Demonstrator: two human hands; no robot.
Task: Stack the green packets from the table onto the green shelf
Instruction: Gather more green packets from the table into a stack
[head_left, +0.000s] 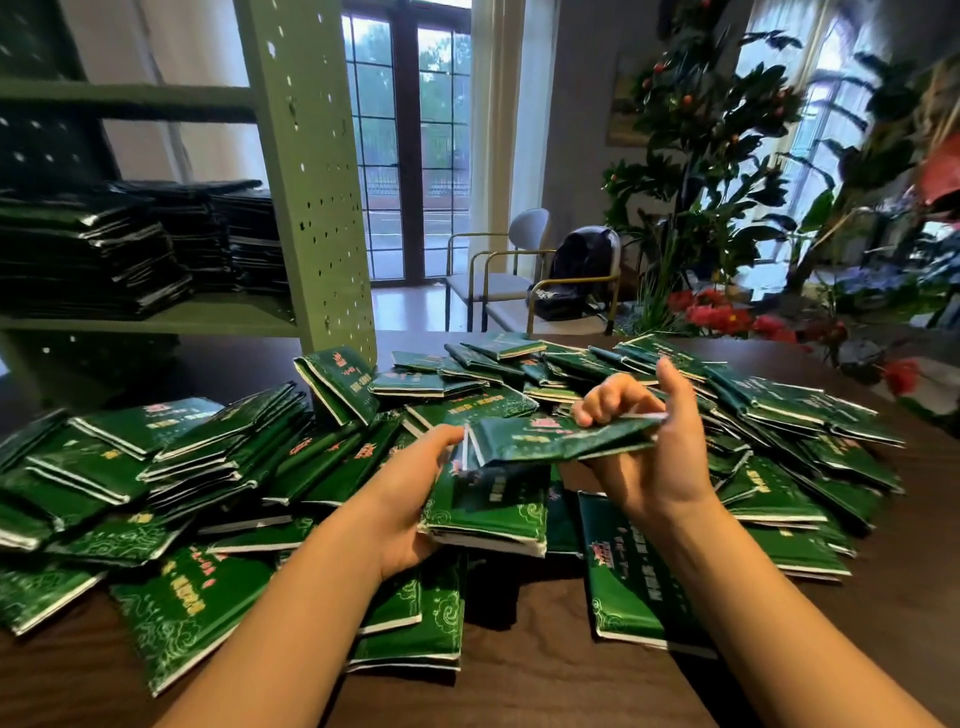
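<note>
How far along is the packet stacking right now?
Done: stacks of packets sit on the green shelf. In hand: the right hand pinches one packet over a small pile that the left hand holds. Left: a large heap of packets covers the table, so plenty remains.

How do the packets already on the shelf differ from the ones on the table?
The shelf packets sit in tall stacks side by side; the table packets lie in a loose, overlapping heap, some tilted. The shelf packets show mostly their edges and look dark in shadow; the table packets show bright green printed faces. Both look like the same flat green packets with pale edges.
</note>
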